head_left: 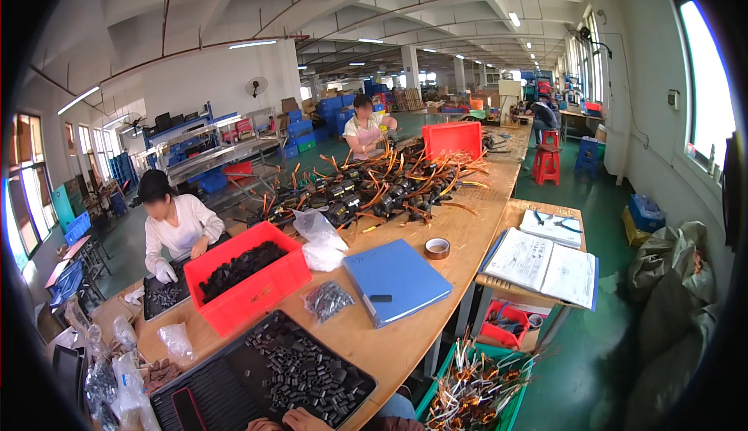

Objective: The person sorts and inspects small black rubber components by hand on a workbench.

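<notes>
At the bottom edge, my left hand [263, 425] and my right hand [305, 420] are close together at the near rim of a black tray [210, 384]. Both are cut off by the picture; the fingers that show look bent inward, and whatever they hold is hidden. Many small black tube-like plastic parts [312, 372] are heaped in the tray's right half. A dark phone-like object with a red edge [187, 411] lies in its left part.
Beyond the tray stand a red bin [249, 306] of black parts, a blue folder [397, 283], a tape roll [437, 248] and a bag of small parts [328, 301]. Wired black assemblies [374, 189] cover the far table. A green crate [510, 415] sits right; a co-worker [179, 232] works left.
</notes>
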A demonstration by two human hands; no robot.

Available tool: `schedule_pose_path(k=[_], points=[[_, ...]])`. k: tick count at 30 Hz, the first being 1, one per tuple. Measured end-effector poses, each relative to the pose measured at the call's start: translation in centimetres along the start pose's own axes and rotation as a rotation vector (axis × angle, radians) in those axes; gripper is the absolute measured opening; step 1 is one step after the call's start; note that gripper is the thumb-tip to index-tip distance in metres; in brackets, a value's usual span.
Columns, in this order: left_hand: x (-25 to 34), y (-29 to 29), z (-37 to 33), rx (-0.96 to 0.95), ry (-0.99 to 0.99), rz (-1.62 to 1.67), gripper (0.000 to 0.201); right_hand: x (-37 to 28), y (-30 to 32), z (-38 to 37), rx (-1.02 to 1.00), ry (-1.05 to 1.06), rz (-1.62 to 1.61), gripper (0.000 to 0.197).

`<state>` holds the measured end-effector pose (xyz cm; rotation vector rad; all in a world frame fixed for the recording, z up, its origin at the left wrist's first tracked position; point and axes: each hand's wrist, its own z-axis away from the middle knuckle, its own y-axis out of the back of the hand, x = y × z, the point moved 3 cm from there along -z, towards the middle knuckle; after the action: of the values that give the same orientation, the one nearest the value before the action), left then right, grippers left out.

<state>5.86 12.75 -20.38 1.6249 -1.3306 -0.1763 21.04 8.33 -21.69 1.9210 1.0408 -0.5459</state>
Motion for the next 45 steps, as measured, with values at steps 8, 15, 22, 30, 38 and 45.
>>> schedule_pose_path(k=[8,15,22,30,38,45], points=[[2.0,-1.1,0.4,0.016,0.217,-0.133,0.023,0.4,1.1,-0.5,-0.154,-0.006,-0.175,0.025],[3.1,-1.4,1.3,-0.12,0.349,-0.259,0.039,0.2,0.9,-0.6,-0.097,-0.079,-0.195,0.026],[1.8,-0.7,-1.9,-0.195,0.028,-0.348,0.028,1.5,4.1,-0.2,0.252,0.007,-0.075,0.021],[-1.2,-2.3,-1.8,-0.221,0.078,0.081,0.012,6.8,13.4,0.3,0.419,-0.308,0.468,0.02],[-3.3,-0.6,-0.8,-0.157,0.227,0.45,0.015,7.6,11.0,-2.8,0.173,-0.266,0.661,0.026],[-2.2,0.6,-1.5,-0.053,0.306,0.585,0.026,4.9,8.8,-3.3,0.294,-0.352,0.104,0.016]])
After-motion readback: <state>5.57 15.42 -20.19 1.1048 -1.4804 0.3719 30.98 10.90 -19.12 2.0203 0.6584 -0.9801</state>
